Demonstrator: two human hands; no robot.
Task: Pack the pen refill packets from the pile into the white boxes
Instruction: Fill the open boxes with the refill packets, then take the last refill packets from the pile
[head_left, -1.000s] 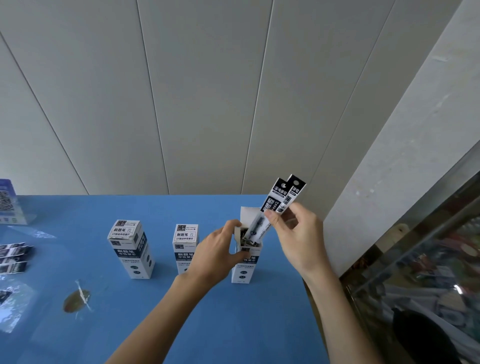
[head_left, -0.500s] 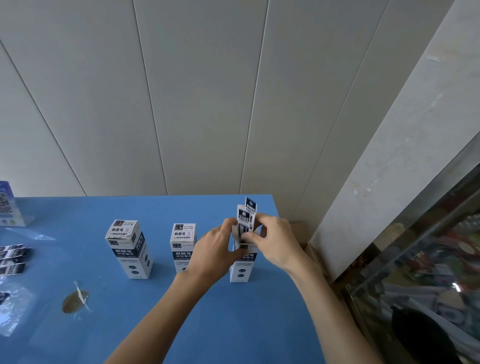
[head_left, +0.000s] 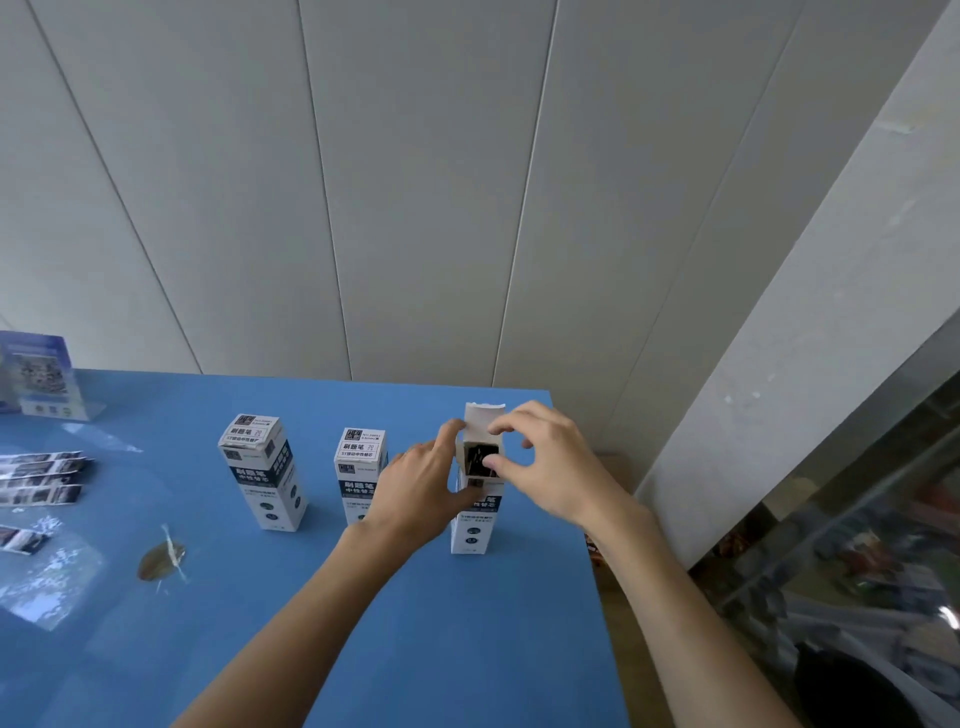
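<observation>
Two hands work at the top of one open white box (head_left: 474, 519). Left hand (head_left: 421, 488): fingers curled around the box's upper left side, thumb at the rim, steadying it upright. Right hand (head_left: 540, 467): fingers bent and close together at the mouth of the box, thumb tip over the opening and index finger touching the raised top flap (head_left: 483, 418); whether it pinches the flap or only presses on it cannot be told. Inside the mouth, the dark ends of pen refill packets (head_left: 478, 460) are visible, sunk to about rim level.

Outward on the blue counter (head_left: 415, 623): a middle white box (head_left: 358, 480) just left of the left hand, and a far-left white box (head_left: 262, 470) beyond it, both upright with top flaps closed. Near the counter's left edge lie the remaining refill packets (head_left: 41, 478), well apart from the boxes, with another loose packet (head_left: 21, 540) nearer the viewer. A blue display card (head_left: 39, 376) stands at the rear left, and a brown leaf-like scrap (head_left: 161, 558) lies in front of the boxes.

Progress, as judged: two boxes appear finished; the third appears filled and awaits closing of its flap. The packets at left remain unpacked.
</observation>
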